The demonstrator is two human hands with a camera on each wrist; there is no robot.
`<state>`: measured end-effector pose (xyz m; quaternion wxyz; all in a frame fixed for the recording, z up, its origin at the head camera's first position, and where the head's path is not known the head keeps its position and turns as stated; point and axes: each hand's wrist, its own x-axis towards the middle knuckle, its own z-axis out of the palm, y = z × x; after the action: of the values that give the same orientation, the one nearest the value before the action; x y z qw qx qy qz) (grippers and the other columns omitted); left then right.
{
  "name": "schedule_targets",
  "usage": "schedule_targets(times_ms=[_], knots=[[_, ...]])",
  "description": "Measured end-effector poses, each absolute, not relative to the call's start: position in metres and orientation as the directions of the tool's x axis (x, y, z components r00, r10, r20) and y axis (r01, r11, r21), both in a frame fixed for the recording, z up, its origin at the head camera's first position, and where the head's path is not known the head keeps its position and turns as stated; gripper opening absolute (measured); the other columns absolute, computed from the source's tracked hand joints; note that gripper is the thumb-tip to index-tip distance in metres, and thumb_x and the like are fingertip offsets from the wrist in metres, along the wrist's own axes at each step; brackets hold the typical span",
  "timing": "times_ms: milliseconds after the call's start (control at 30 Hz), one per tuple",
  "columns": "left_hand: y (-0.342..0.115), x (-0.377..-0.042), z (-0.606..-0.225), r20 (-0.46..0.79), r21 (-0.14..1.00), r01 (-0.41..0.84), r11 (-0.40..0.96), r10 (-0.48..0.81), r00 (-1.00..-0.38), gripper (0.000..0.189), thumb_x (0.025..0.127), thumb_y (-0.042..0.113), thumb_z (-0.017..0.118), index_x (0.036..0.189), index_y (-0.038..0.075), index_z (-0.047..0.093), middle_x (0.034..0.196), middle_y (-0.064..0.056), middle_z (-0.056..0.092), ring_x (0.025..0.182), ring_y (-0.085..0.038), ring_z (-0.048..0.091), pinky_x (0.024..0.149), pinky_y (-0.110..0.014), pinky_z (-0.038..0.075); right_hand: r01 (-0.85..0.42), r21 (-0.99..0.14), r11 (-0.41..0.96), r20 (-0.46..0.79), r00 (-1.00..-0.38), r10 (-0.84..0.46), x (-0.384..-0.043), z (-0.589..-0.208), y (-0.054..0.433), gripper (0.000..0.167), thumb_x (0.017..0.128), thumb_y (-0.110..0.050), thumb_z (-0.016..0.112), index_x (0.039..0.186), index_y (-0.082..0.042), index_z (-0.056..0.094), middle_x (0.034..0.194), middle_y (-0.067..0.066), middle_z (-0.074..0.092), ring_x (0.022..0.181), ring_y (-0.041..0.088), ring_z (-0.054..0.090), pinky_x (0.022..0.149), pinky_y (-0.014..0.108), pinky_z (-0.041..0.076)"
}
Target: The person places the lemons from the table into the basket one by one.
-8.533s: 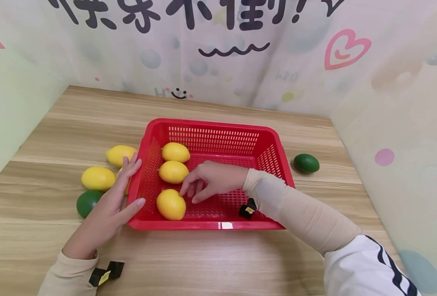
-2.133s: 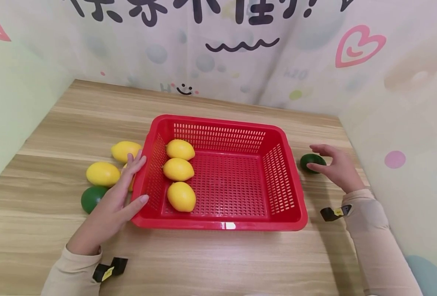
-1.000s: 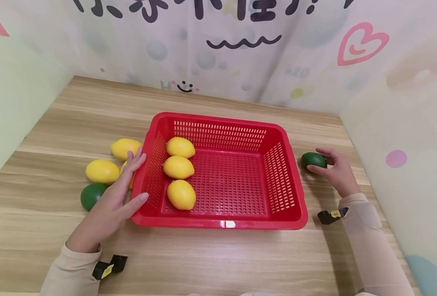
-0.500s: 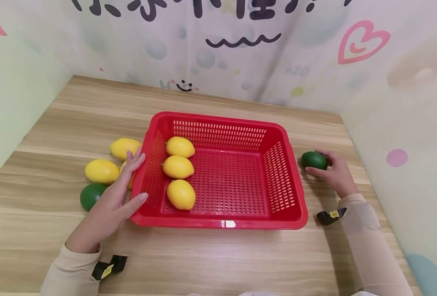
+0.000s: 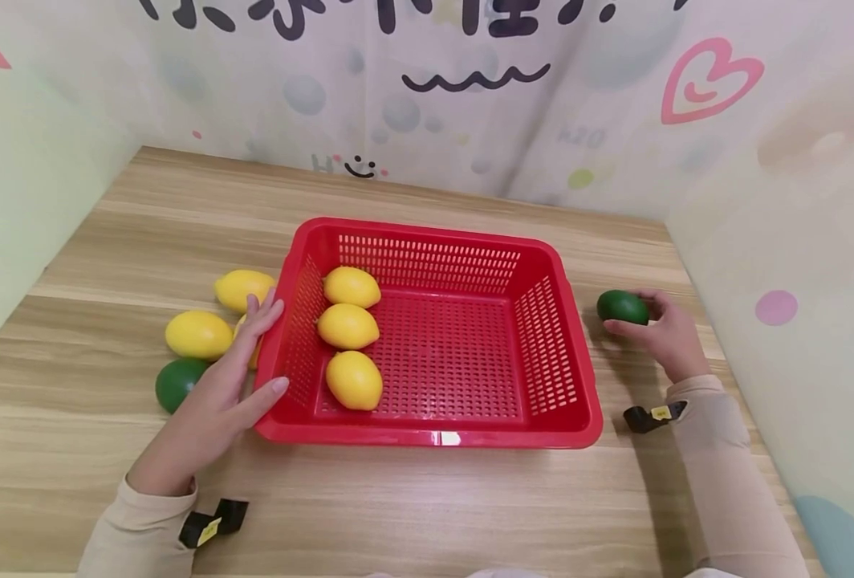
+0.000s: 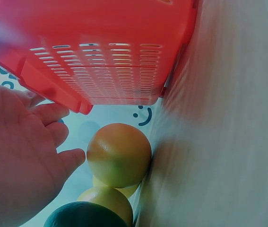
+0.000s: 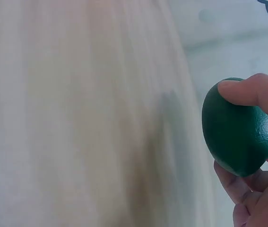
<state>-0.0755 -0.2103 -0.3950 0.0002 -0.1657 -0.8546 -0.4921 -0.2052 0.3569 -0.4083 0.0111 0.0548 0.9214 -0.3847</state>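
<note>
My right hand (image 5: 671, 335) pinches a dark green avocado (image 5: 620, 306) to the right of the basket, thumb on one side and fingers on the other. In the right wrist view the avocado (image 7: 233, 130) is held above the wooden tabletop, with a shadow below. My left hand (image 5: 213, 405) rests with straight fingers along the left rim of the red plastic basket (image 5: 427, 438). Inside the basket, three yellow lemons stand in a column at the left: a back lemon (image 5: 352, 286), a middle lemon (image 5: 348, 326) and a front lemon (image 5: 355, 380).
Left of the basket lie a lemon (image 5: 199, 334), another lemon (image 5: 242, 290) and a second avocado (image 5: 180, 384). One more yellow fruit (image 6: 119, 155) is partly hidden behind my left hand in the head view. Printed walls (image 5: 427, 120) border the wooden table (image 5: 427, 506).
My right hand went from the basket's lemons to the avocado at the right, closed its fingers on it and has shifted it slightly right and up. My left hand stays at the rim.
</note>
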Motion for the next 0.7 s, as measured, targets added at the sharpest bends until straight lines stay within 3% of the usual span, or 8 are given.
schedule_targets(times_ms=[100,267,367,533,700], knots=[[-0.210,-0.075,-0.395,0.173,0.836,0.294,0.463,0.286,-0.943,0.086,0.100,0.011,0.063,0.167,0.030,0.012,0.173,0.005,0.005,0.159,-0.018,-0.003,0.098,-0.055,0.047,0.083,-0.726,0.683,-0.022,-0.995,0.098,-0.204,-0.403,0.357,0.070,0.091,-0.032,0.080,0.144,0.000,0.049,0.133,0.017,0.054,0.111,0.024,0.049,0.085,0.032,0.043],[-0.210,-0.073,-0.398,0.183,0.834,0.306,0.459,0.294,-0.938,0.085,0.100,0.010,0.063,0.167,0.028,0.014,0.173,0.006,0.006,0.159,-0.023,-0.003,0.102,-0.021,0.041,0.049,-0.746,0.664,0.012,-0.996,0.088,-0.200,-0.395,0.357,0.063,0.090,-0.031,0.082,0.139,-0.004,0.052,0.120,-0.001,0.055,0.103,0.014,0.051,0.079,0.022,0.046],[-0.210,-0.073,-0.398,0.191,0.833,0.312,0.456,0.293,-0.937,0.084,0.100,0.010,0.063,0.167,0.028,0.014,0.173,0.007,0.007,0.159,-0.022,-0.004,0.101,-0.011,0.034,0.024,-0.758,0.652,0.035,-0.996,0.077,-0.198,-0.387,0.356,0.053,0.090,-0.029,0.082,0.132,-0.012,0.055,0.114,-0.006,0.056,0.100,0.012,0.052,0.076,0.018,0.047],[-0.210,-0.073,-0.398,0.193,0.831,0.312,0.461,0.287,-0.938,0.084,0.100,0.011,0.063,0.167,0.028,0.014,0.173,0.007,0.007,0.158,-0.017,-0.003,0.102,-0.011,0.034,-0.027,-0.753,0.657,0.097,-0.993,0.071,-0.196,-0.374,0.350,0.048,0.088,-0.025,0.083,0.128,-0.017,0.056,0.109,-0.006,0.057,0.095,0.014,0.051,0.073,0.017,0.047],[-0.210,-0.073,-0.397,0.186,0.833,0.304,0.463,0.284,-0.941,0.084,0.100,0.012,0.063,0.167,0.028,0.013,0.173,0.006,0.007,0.158,-0.016,-0.003,0.102,-0.043,0.048,-0.056,-0.735,0.676,0.141,-0.988,0.071,-0.197,-0.364,0.342,0.052,0.088,-0.023,0.084,0.130,-0.011,0.056,0.107,-0.007,0.058,0.094,0.015,0.051,0.071,0.018,0.047]])
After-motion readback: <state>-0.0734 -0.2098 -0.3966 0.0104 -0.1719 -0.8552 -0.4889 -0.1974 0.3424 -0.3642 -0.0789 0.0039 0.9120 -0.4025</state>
